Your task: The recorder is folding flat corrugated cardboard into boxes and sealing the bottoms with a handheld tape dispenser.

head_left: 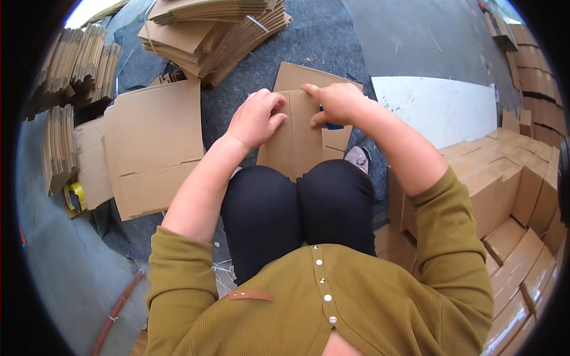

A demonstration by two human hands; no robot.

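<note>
A brown cardboard piece [301, 133] with a lengthwise crease lies in front of my knees. My left hand [256, 118] rests at its left edge, fingers bent and thumb apart from them, holding nothing that I can see. On the far right part, my right hand [339, 105] has its index finger stretched along the top edge and its thumb lower down. A blue object [334, 126] shows under that palm, seemingly held by the hidden fingers; its kind is unclear. Another cardboard sheet [303, 74] sticks out beyond.
Flat cardboard stacks [208, 44] stand ahead, and more bundles [83, 65] at the far left. A large flat carton [157, 145] lies left of me, near a yellow tape roll [76, 196]. Closed boxes [493, 178] pile up at right, beside a white board [439, 110].
</note>
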